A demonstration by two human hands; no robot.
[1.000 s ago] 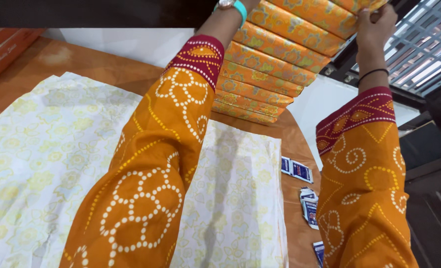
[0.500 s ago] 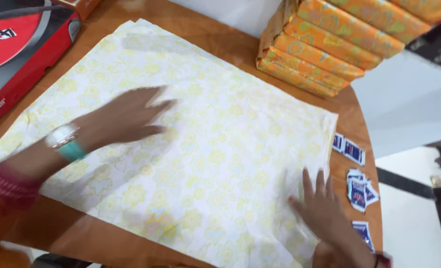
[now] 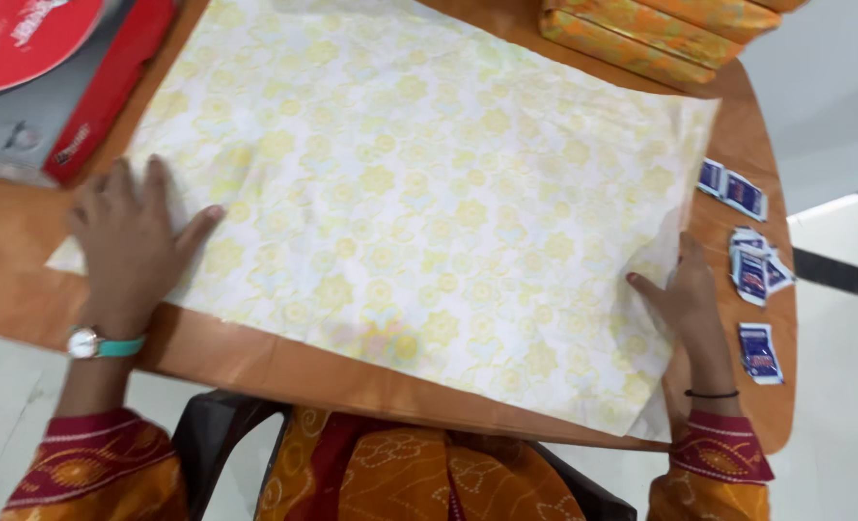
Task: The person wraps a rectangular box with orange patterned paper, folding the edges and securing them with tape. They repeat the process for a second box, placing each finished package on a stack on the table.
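A large white sheet of paper with a yellow flower print (image 3: 429,193) lies flat across the brown wooden table (image 3: 255,362). My left hand (image 3: 130,246) presses palm-down on the sheet's near left corner, fingers spread; a watch with a teal strap is on that wrist. My right hand (image 3: 685,294) rests flat on the sheet's right edge, fingers apart, holding nothing.
A stack of orange patterned packs (image 3: 661,29) sits at the far right of the table. Several small blue sachets (image 3: 752,275) lie beside the sheet at the right edge. A red and grey box (image 3: 53,77) lies at the far left.
My hands let go of the orange stack held up high, came down and now lie flat on the sheet's left corner and right edge. The view has tilted down to the table.
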